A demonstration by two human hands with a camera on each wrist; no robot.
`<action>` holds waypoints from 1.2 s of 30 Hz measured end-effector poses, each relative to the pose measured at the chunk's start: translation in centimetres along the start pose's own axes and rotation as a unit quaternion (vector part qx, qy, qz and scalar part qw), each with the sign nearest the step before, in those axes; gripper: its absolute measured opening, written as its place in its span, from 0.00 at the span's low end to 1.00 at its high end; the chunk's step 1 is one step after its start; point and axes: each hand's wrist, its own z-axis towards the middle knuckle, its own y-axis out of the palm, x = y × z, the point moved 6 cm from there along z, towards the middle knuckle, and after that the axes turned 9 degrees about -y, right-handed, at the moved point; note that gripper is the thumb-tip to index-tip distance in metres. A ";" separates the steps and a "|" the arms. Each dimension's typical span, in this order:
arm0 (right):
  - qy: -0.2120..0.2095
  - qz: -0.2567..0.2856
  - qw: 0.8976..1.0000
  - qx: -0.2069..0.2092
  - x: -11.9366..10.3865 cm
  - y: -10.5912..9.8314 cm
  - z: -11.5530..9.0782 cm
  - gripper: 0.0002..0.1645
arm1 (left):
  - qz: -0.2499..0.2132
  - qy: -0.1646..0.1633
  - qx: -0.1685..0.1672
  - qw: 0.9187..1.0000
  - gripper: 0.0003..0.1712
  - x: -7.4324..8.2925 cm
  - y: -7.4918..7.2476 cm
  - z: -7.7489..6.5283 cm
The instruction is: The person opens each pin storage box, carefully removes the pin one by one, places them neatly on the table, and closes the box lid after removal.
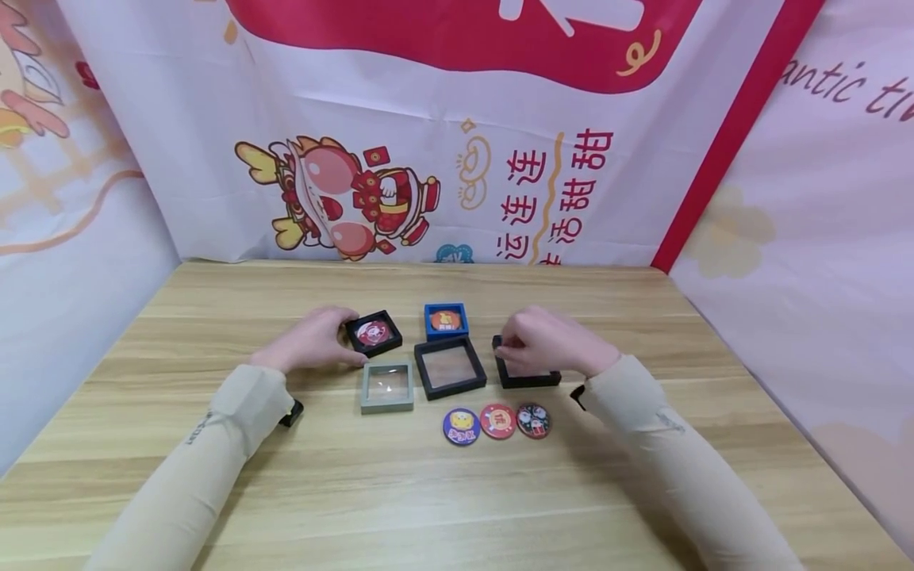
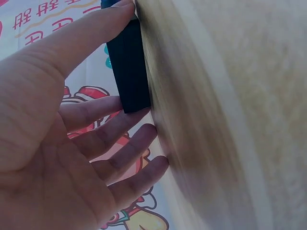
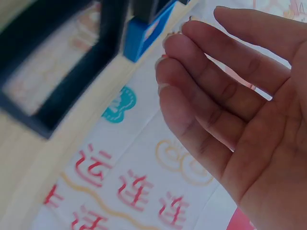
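My left hand (image 1: 310,342) spans a small black display frame (image 1: 385,347) by its left side, and a round red badge (image 1: 373,332) shows inside it. In the left wrist view, thumb and index finger meet opposite ends of this frame (image 2: 128,67), while the other fingers spread loosely. My right hand (image 1: 546,342) hovers over another black frame (image 1: 528,382), covering much of it. The right wrist view shows the hand's fingers (image 3: 192,115) loosely bent with nothing between them, apart from the black frame (image 3: 81,79) at upper left.
Between the hands sit a grey frame (image 1: 387,408), a larger black frame (image 1: 457,388) and a blue frame (image 1: 445,307) holding an orange badge (image 1: 446,319). Nearer me lie a purple badge (image 1: 462,427), a red one (image 1: 498,421) and a dark one (image 1: 534,420). Printed cloth (image 1: 400,103) hangs behind.
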 end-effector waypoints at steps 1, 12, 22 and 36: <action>-0.009 -0.007 1.000 0.001 -0.4 -0.3 0.7 0.12 | 0.001 -0.001 0.001 1.000 0.49 0.0 0.0 0.0; -0.076 -0.124 0.989 0.018 -4.3 -1.5 7.9 0.04 | 0.015 -0.001 -0.009 1.000 0.50 0.7 0.0 0.3; -0.097 -0.177 0.979 -0.022 -6.0 0.6 13.4 0.09 | 0.005 -0.001 -0.010 1.000 0.48 0.3 -0.3 -0.1; -0.161 -0.233 0.955 -0.084 -8.1 5.0 17.1 0.17 | 0.001 0.013 0.004 1.000 0.38 0.4 -0.6 -0.5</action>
